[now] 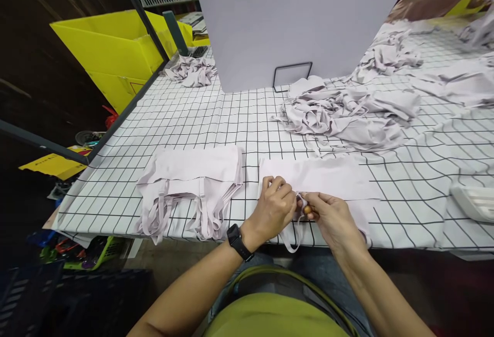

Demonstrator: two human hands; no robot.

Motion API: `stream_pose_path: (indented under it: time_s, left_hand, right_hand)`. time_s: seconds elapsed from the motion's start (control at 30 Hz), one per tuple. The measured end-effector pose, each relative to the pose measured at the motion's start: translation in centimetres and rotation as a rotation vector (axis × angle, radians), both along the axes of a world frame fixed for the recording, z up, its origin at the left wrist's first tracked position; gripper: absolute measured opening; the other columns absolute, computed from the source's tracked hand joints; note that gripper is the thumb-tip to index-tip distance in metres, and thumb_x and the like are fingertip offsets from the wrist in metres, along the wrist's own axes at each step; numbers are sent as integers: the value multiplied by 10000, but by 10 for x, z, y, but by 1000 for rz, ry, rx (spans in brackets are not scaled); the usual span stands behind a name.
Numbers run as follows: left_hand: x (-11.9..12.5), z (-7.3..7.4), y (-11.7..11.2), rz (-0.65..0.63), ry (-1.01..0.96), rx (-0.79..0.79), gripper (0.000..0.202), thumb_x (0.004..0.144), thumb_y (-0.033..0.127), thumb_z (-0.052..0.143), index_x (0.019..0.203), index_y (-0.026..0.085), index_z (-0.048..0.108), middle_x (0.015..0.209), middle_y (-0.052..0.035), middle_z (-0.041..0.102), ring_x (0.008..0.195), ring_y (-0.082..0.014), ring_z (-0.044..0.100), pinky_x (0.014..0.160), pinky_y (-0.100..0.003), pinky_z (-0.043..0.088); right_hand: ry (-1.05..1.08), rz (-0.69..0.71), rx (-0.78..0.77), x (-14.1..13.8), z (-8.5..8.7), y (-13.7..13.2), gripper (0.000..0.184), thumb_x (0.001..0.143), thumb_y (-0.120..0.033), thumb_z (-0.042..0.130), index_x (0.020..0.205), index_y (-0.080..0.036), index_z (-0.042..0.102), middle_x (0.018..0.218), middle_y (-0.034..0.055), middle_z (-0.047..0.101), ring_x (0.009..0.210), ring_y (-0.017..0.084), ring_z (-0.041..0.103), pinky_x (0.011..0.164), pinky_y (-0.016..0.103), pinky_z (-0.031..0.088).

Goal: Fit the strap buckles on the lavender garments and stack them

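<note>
A pale pink strapped garment [316, 175] lies flat at the table's front edge, its thin strap [291, 244] looping over the edge. My left hand [276, 203], with a black watch on the wrist, is closed in a pinch on the strap. Close beside it, my right hand [334, 216] pinches the same strap. A small rounded orange-brown thing [307, 209] shows at the right fingertips; I cannot tell its kind. To the left lies a neat stack of like garments [196, 164], straps hanging toward the front edge.
Behind my hands is a loose heap of pale pink garments [347, 116], before a large grey panel [289, 23]. More fabric [193, 71] lies back left, near a yellow box [111, 43]. A white tray [476, 203] sits at right on the checked tablecloth [185, 116].
</note>
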State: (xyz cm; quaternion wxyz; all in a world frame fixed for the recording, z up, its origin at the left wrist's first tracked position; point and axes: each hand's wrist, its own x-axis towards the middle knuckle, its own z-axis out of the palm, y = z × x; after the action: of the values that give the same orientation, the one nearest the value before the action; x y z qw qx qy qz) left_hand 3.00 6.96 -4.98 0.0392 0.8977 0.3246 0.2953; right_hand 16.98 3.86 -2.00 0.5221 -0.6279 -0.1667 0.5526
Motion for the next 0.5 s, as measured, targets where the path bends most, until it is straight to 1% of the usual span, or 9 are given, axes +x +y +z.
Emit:
stream_pose_path:
  time_s: [0.17,0.3,0.4,0.5]
  left_hand:
    - [-1,-1,0,-4,43,19,230,954,99,521,739,145,590,792,-55,619,866,-217,523,838,-376,413]
    - [0,0,0,19,28,11,252,975,111,506,740,148,590,783,-50,614,843,-210,519,837,-370,423]
    - [-1,2,-1,27,27,14,243,965,100,511,740,146,590,778,-48,611,833,-208,519,828,-368,422]
    - [-1,3,0,14,66,17,226,947,88,519,740,144,591,790,-55,612,838,-214,519,824,-372,424]
  right_hand:
    - [-22,57,13,1,1,-1,272,468,-338,839,446,-151,643,456,-4,541,433,64,426,400,196,316]
    - [-60,96,22,2,3,-2,292,478,-347,852,440,-157,633,445,-4,540,419,61,410,397,199,305]
    - [-72,125,30,1,3,-4,325,498,-378,851,432,-166,613,440,-9,529,414,56,392,398,201,296]
    - [-57,169,21,1,4,-3,352,480,-390,869,429,-173,597,447,-17,516,420,56,374,394,204,279]
